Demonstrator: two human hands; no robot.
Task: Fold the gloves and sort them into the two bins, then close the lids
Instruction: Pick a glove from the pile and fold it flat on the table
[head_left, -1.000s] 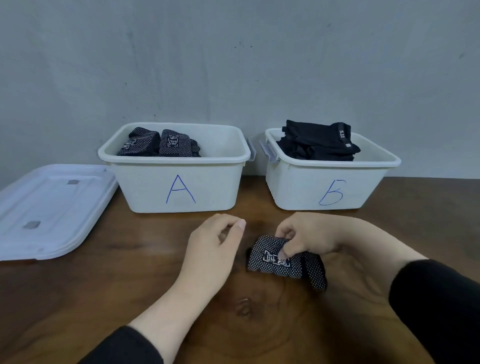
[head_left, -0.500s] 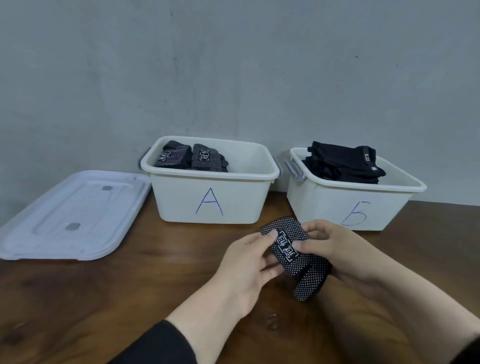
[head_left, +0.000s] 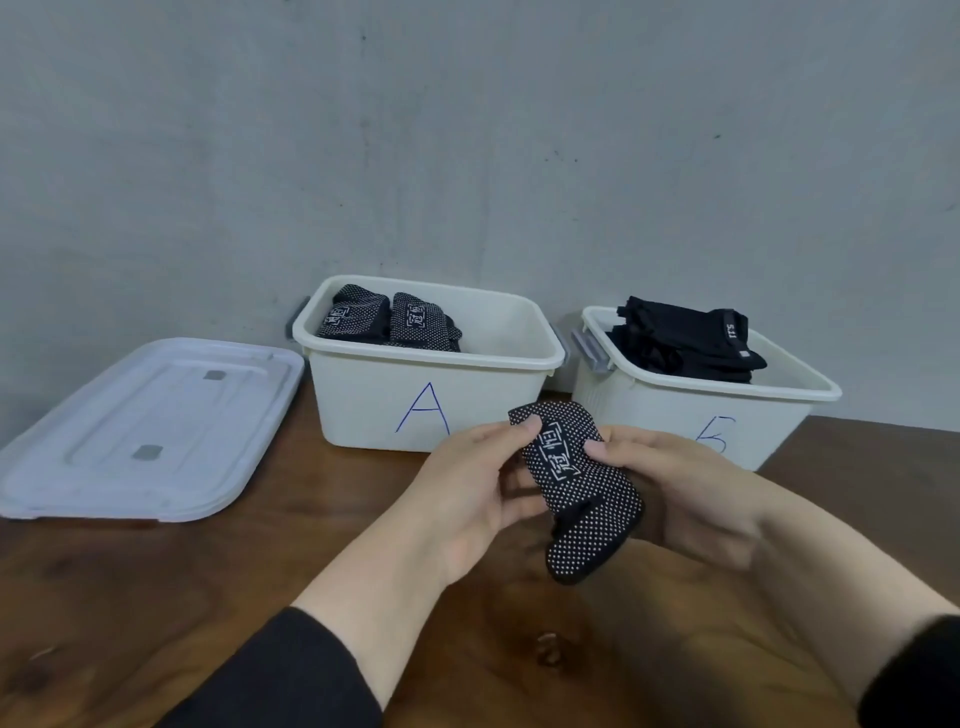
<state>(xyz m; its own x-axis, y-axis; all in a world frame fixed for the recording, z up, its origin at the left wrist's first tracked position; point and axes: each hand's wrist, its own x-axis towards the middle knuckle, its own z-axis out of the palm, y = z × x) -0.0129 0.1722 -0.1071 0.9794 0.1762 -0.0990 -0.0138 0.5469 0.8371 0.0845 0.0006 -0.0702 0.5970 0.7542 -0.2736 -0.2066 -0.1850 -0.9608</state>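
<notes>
A folded black glove with white dots (head_left: 576, 493) is held above the wooden table in front of the two bins. My left hand (head_left: 467, 493) pinches its left edge with thumb on top. My right hand (head_left: 670, 488) grips its right side, thumb on the printed label. Bin A (head_left: 431, 410), white and open, holds two folded dotted gloves (head_left: 387, 322) at its left end. Bin B (head_left: 675, 415), white and open, holds a stack of plain black gloves (head_left: 685, 343).
Stacked white lids (head_left: 140, 431) lie flat on the table left of bin A. A grey wall stands close behind the bins. Grey latches (head_left: 589, 351) stick out between the two bins. Brown wooden tabletop (head_left: 208, 597) spreads in front.
The dotted glove was lifted off the table and raised toward the bins. My left hand, empty before, took hold of its left edge. The view shifted left and up.
</notes>
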